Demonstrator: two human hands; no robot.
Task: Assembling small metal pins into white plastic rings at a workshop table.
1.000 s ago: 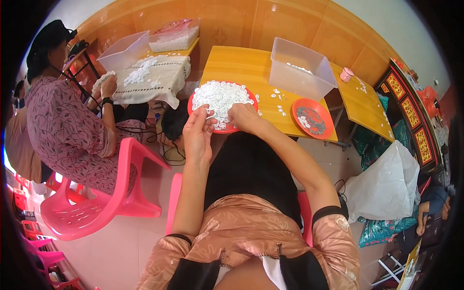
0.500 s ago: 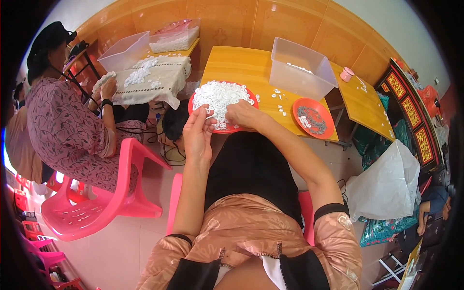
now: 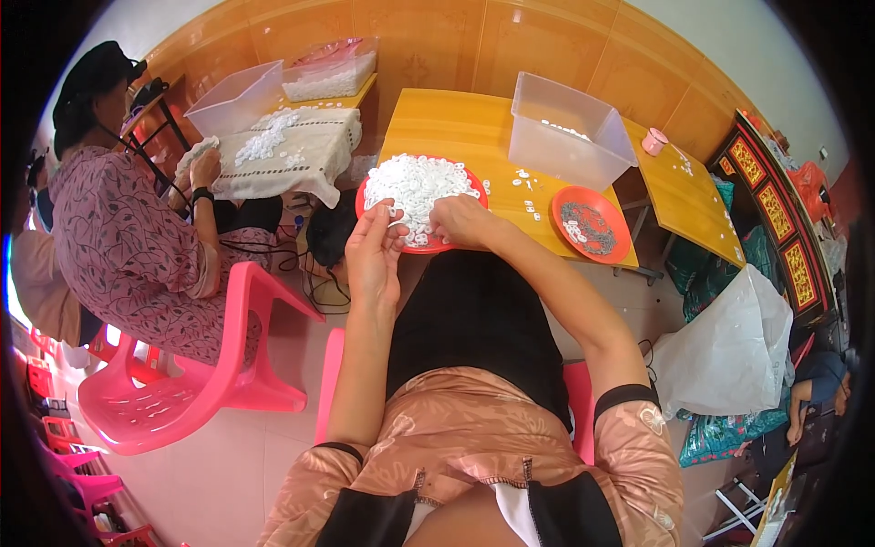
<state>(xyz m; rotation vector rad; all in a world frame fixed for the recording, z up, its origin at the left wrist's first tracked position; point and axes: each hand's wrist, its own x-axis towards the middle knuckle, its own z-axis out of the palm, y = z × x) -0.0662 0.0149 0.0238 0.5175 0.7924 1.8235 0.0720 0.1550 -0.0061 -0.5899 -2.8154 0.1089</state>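
Observation:
A red plate [image 3: 481,190] heaped with small white plastic pieces [image 3: 415,182] sits at the near edge of the yellow table. My left hand [image 3: 374,235], at the plate's left front rim, is closed in a pinch on a small white plastic piece. Over the right part of the heap, my right hand [image 3: 463,221] has its fingers curled together against the pieces; whether anything is between the fingertips is hidden. To the right, a second red plate [image 3: 622,239] holds small grey metal parts [image 3: 597,235] and a few white pieces.
A clear plastic bin [image 3: 570,137] stands on the yellow table [image 3: 447,118], with loose pieces beside it. At left, a person [image 3: 137,246] works at a cloth-covered table [image 3: 314,150]. A pink chair [image 3: 173,401] is between us. A white sack [image 3: 729,346] rests at right.
My right hand has barely shifted among the white pieces near the plate's right side. My left hand keeps its pinch in nearly the same place.

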